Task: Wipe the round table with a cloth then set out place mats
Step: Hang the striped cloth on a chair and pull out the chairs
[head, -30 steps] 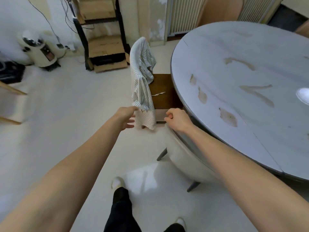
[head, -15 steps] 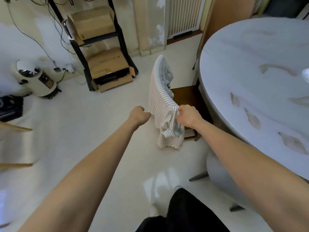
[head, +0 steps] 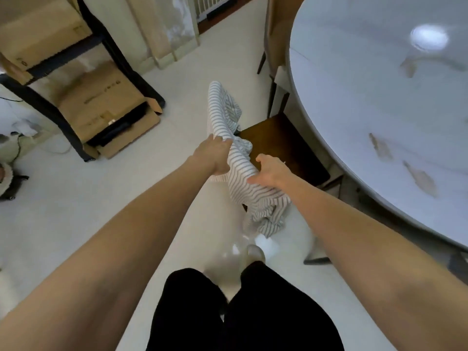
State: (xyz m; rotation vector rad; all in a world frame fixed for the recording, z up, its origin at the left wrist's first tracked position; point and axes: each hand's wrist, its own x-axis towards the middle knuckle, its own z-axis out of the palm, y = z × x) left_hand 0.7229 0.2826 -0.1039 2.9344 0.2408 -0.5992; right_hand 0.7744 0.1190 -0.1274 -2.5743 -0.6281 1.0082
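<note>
Striped cloth (head: 240,171) is off the table, held up in the air out in front of the person, over the floor beside the dark wooden chair seat (head: 283,145). Long axis runs away from the person and slightly left: top end stands up past the hands, bottom end hangs bunched and loose nearer the feet.

Left hand (head: 215,158) pinches the cloth near its upper-middle, fingers curled onto the fabric edge. Right hand (head: 271,172) grips it lower down, fingers wrapped round from the right side. Hands are close together, cloth between them, both touching it.

Key relation: round table (head: 354,148) lies to the right of both hands, edge well apart from the cloth, chair seat in between. Right hand is the nearer one to the tabletop. My guess: the cloth swings right and up onto the top, right hand leading; the dangling tail could snag the chair.

Tabletop: pale, glossy, several brownish smears (head: 417,178) along the near edge, a light glare spot further in. No place mats visible.

Room: pale shiny floor, black metal shelf (head: 106,46) with cardboard boxes (head: 106,107) on the left, another chair back (head: 276,29) behind the table. Person's dark trousers at the bottom.
</note>
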